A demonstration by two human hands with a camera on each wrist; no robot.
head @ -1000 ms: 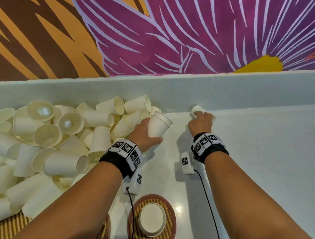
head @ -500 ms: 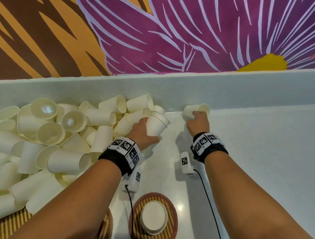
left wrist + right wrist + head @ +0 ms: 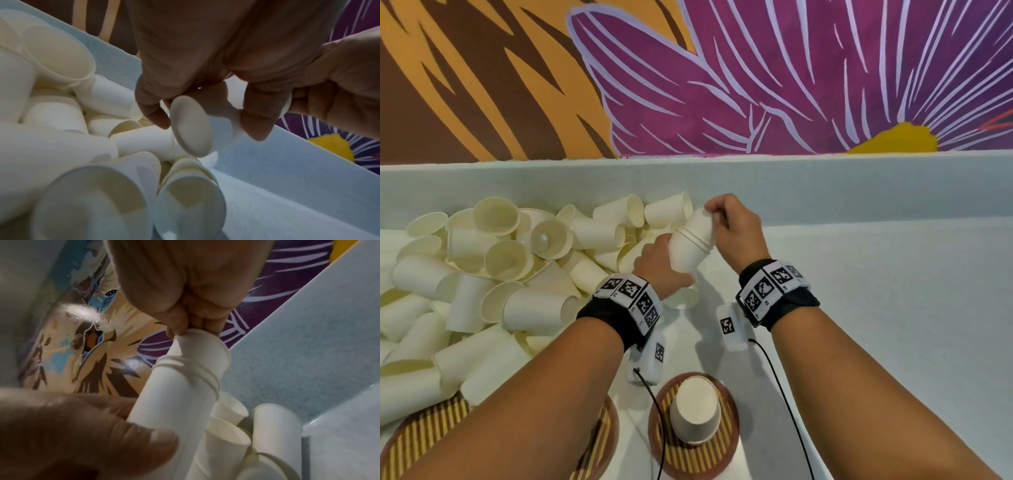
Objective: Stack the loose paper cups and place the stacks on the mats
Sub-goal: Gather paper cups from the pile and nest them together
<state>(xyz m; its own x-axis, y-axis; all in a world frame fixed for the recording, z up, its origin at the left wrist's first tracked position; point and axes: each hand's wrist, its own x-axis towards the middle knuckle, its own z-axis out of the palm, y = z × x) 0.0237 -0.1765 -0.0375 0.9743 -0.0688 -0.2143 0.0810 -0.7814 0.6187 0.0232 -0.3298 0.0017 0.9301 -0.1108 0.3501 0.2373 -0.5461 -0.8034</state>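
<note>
My left hand [image 3: 664, 260] grips a short stack of white paper cups [image 3: 686, 251] round its lower part, tilted above the counter. In the left wrist view the stack's base [image 3: 191, 126] faces the camera between my curled fingers [image 3: 257, 123]. My right hand [image 3: 714, 209] pinches the upper end of another cup [image 3: 702, 221] that sits partly nested in the stack's mouth; the right wrist view shows that cup [image 3: 203, 347] held at its top edge. A large pile of loose cups [image 3: 500, 267] lies at the left. One upturned cup stack [image 3: 697, 407] stands on a round striped mat [image 3: 688, 459].
A second striped mat [image 3: 421, 435] lies at the lower left, partly under loose cups and my left forearm. A low white wall [image 3: 859, 185] closes the counter's back, with a painted mural above. Bare counter [image 3: 893, 291] stretches to the right. Cables hang from both wrist cameras.
My right hand picked up the lone cup by the back wall and carried it left into the mouth of the stack. My left hand raised the stack slightly.
</note>
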